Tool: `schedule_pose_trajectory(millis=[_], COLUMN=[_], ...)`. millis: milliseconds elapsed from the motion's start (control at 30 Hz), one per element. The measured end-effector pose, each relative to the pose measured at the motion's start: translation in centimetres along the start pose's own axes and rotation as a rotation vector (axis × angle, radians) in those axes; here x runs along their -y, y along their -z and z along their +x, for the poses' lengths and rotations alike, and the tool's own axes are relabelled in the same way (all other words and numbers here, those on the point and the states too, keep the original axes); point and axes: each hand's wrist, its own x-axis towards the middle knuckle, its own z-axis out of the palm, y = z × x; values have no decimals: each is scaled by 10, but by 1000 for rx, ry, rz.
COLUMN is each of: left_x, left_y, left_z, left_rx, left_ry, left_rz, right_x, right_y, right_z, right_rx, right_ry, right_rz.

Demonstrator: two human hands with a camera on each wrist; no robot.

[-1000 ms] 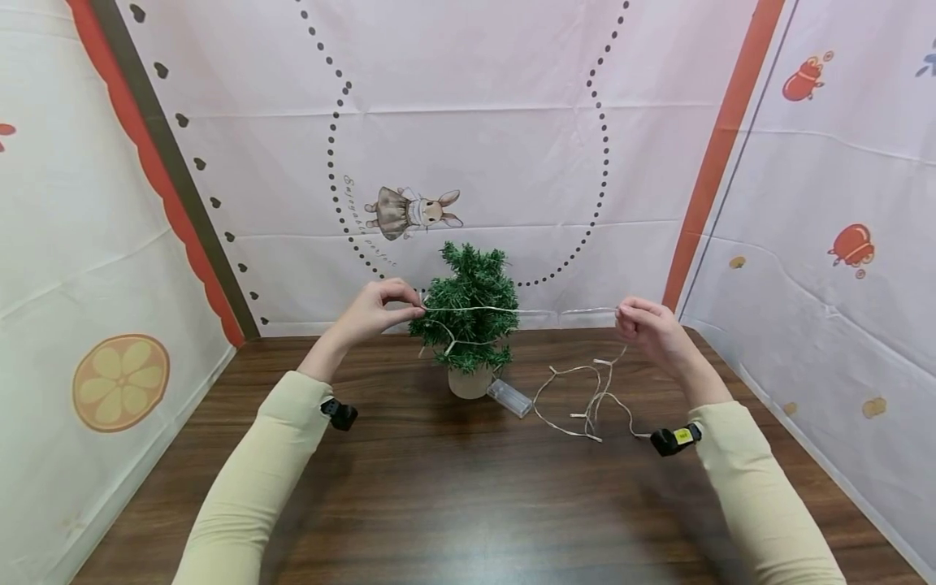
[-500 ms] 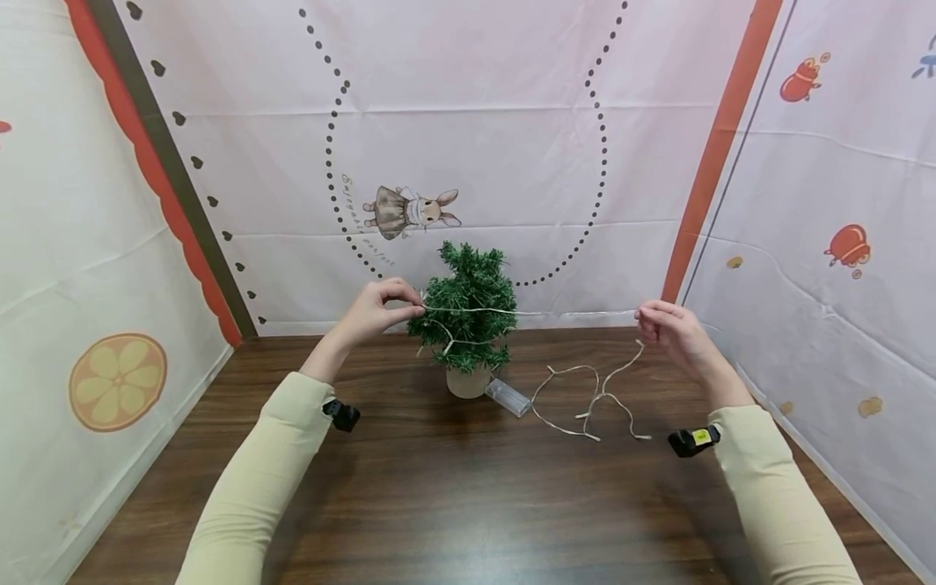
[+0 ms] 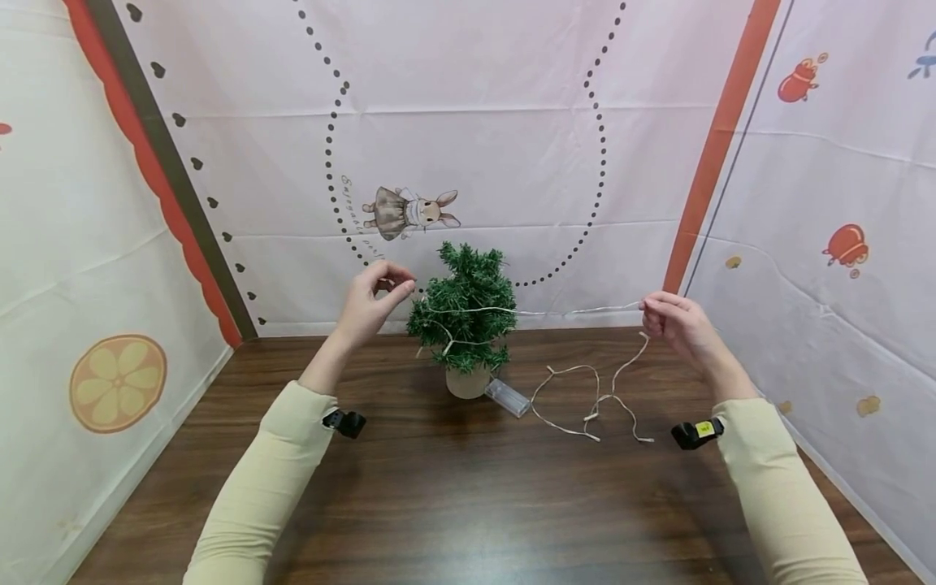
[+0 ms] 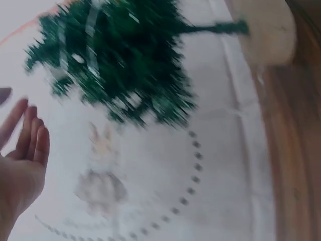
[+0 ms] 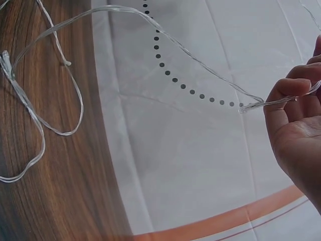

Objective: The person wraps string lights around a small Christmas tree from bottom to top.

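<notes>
A small artificial Christmas tree stands on a pale round base in the head view. A string of fairy lights wraps part of its branches and runs nearly level to the right. My right hand pinches that wire at its far end, and the rest dangles to the table. Just left of the branches, my left hand is raised with its fingers loosely bent and holds nothing. The left wrist view, blurred, has this hand apart from the tree. In the right wrist view, curled fingers grip the wire.
A clear battery box lies beside the base. Loose loops of the light string spread over the wooden table to its right. Printed cloth hangs behind and along both sides.
My left hand has let go of the wire and moved up and slightly left. Before that, my right hand drew the string farther right; the wire now sags slightly.
</notes>
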Motion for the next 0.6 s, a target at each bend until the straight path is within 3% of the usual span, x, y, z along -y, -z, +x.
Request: schedule_pose_trajectory(millis=[100, 200, 333, 433, 600], left_x=[-6, -15, -36, -48, -61], left_y=[-10, -24, -47, -65, -95], left_z=[8, 18, 29, 37, 48], left_rx=[-44, -59, -32, 4, 82], left_ry=[-49, -151, -248, -259, -216], left_rz=[9, 35, 64, 62, 63], right_x=[2, 4, 6, 7, 9], right_y=[-1, -4, -8, -11, -13], right_z=[2, 5, 10, 12, 15], right_rx=[-6, -13, -24, -32, -48], right_ry=[5, -6, -31, -45, -54], right_rz=[-14, -30, -58, -68, -51])
